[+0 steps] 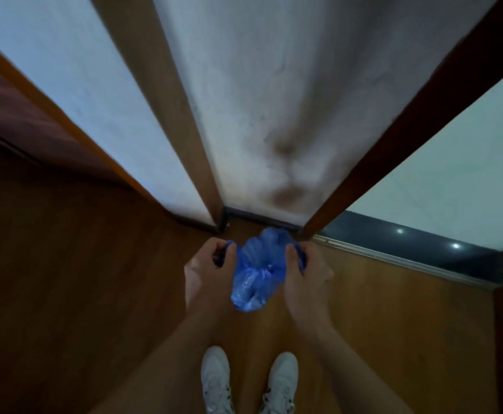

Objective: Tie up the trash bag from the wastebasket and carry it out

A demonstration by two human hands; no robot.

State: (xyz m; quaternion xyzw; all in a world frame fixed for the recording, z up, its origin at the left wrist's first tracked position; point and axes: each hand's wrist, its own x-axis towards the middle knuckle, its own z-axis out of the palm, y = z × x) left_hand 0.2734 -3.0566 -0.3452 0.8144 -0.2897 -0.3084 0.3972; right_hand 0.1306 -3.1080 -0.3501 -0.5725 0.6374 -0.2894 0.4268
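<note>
A small blue plastic trash bag [256, 273] hangs between my two hands above the wooden floor, its body crumpled and bunched in the middle. My left hand [211, 265] is closed around one end of the bag's top on the left. Gripping the other end on the right is my right hand [302, 270]. The two ends are pulled apart sideways. No wastebasket is in view.
I stand on a brown wooden floor [94, 294], my white shoes [216, 380] below. A stained white wall [262, 115] with a wooden trim strip [166, 100] is straight ahead. A dark door frame [393, 130] and threshold [408, 249] lead to a pale tiled floor [459, 174] at right.
</note>
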